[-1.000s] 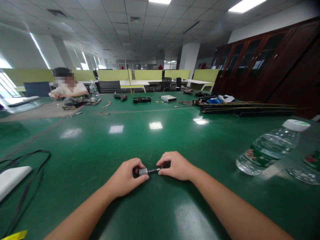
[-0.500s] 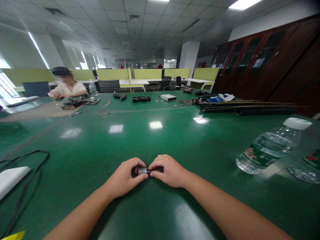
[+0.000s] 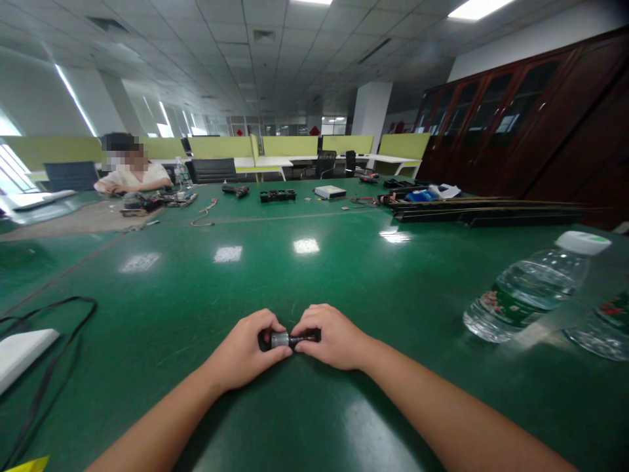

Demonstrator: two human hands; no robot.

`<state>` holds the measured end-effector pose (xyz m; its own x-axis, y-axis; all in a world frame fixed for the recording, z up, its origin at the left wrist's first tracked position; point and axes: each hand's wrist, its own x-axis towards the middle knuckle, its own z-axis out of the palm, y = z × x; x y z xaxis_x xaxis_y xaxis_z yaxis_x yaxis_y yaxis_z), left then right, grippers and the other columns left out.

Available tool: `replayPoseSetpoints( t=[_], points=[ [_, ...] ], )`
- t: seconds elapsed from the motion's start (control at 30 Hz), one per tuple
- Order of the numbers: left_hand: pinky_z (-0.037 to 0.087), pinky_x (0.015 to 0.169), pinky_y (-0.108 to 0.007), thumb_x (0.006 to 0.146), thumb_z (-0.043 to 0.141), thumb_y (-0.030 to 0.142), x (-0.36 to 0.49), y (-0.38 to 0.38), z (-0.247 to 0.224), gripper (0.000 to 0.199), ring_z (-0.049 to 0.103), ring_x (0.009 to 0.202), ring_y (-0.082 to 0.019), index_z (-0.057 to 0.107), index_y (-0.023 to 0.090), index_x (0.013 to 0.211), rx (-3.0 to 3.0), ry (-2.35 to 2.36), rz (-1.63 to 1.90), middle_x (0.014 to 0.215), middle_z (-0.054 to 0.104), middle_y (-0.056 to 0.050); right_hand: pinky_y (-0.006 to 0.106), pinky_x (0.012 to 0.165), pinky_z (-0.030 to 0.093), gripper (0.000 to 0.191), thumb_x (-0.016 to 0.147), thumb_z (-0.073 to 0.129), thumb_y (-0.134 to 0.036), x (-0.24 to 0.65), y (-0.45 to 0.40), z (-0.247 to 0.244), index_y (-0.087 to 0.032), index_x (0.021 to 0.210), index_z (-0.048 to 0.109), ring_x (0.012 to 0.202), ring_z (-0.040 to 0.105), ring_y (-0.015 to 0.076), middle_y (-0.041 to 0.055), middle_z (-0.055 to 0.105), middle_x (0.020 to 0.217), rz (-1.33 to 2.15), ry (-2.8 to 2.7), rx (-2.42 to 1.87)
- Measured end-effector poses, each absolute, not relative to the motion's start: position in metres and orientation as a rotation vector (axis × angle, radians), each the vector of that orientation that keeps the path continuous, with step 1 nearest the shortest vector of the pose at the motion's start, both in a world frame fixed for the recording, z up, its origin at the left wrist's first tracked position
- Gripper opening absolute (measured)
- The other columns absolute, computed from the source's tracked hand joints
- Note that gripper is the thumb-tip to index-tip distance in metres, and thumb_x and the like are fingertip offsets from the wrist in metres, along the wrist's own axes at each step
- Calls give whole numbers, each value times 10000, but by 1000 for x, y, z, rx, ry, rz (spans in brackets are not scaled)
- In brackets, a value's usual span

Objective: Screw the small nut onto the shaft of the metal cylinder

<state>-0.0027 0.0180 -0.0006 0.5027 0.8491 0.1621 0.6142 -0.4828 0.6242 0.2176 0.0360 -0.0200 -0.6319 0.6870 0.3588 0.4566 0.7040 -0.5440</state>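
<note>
In the head view, a short silver cylinder (image 3: 280,339) with a dark, thin shaft (image 3: 305,336) lies level between my hands, low over the table; its exact kind is too small to make out. My left hand (image 3: 246,347) is closed around the cylinder's left part, thumb below and fingers above. Fingertips of my right hand (image 3: 337,337) pinch the dark shaft close to where it meets the cylinder. Part of the left end is hidden in my left fingers.
A water bottle (image 3: 531,288) stands to the right, a second one partly behind it. At left are a white box (image 3: 24,354) and a black strap (image 3: 54,357). Across the green table (image 3: 304,282) lie a power drill (image 3: 236,191), black rails (image 3: 442,211) and a seated person's parts.
My right thumb has shifted slightly, and more of the dark shaft shows between my right fingers. Both hands stay in nearly the same place.
</note>
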Motion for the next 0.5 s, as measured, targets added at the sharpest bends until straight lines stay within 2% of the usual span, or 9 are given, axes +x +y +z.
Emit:
replayPoseSetpoints(
  t=[0.5],
  points=[
    [407,642,-244,783,710,300,-2,18,2,164,563,718,-158,624,181,854,2232,1230,606,791,596,2,306,783,426,139,735,719,-187,221,37,-19,-217,870,734,792,619,176,11,724,811,563,-2351,-894]
  ],
)
